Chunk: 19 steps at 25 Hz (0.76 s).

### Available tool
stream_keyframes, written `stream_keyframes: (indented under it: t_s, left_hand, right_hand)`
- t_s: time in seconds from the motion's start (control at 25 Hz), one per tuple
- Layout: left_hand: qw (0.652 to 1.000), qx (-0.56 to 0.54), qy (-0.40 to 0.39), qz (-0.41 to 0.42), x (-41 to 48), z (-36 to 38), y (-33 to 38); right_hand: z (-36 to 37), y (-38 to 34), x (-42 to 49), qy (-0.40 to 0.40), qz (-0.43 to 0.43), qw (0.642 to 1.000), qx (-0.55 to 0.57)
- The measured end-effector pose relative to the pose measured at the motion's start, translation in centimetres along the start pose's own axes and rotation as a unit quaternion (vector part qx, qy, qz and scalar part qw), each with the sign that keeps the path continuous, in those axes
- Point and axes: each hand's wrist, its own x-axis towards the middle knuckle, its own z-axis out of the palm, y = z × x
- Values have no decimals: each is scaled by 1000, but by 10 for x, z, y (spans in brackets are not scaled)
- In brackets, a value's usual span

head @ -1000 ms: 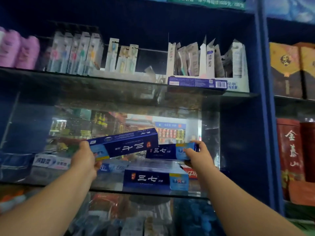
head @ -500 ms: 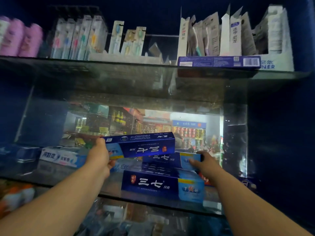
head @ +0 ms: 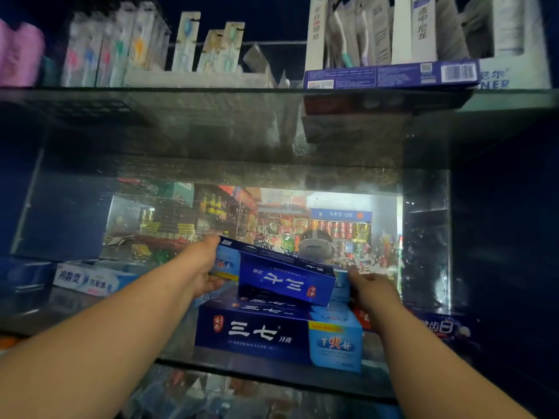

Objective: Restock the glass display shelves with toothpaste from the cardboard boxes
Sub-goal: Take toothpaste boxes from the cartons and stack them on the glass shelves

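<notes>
My left hand (head: 202,267) grips the left end of a dark blue toothpaste box (head: 278,275), held upside down and tilted down to the right. It hangs just above a stack of the same blue boxes (head: 272,337) on the middle glass shelf (head: 272,373). My right hand (head: 370,288) reaches in at the right end of the stack, fingers on a light blue box end behind the tilted box; its grip is partly hidden.
A white toothpaste box (head: 87,279) lies at the shelf's left, a dark box (head: 438,328) at its right. The upper glass shelf (head: 211,92) carries toothbrush packs (head: 121,46) and a blue carton (head: 390,75). A mirror (head: 242,219) backs the shelf.
My left hand has carried the blue box right and lower, tilting it onto the stack. My right hand has stayed at the stack's right end. The view has moved closer.
</notes>
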Motion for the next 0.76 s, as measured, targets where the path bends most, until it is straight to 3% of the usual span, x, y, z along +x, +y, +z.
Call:
stream_keyframes:
  t_s: [0.16,0.32,0.44,0.6,0.76]
  left_hand:
    - [997,39,-60,-24,2,15,3]
    - [979,192,-53,36,-4,19,3]
    - [964,243,-107,28,1,13,-3]
    - [964,229,-113,82,15,5,-3]
    - [962,168,-137,165,8,14,18]
  right_hand:
    - [0,2,-1,-41,19,998,44]
    - [-2,-8,-19,-71,18,996,50]
    - [-4,-12,-28,-60,-14,998,32]
    - [-4,-23,-43,-61,-130,989,-42]
    - [-7,-27,-43,-72,-211,952,-212]
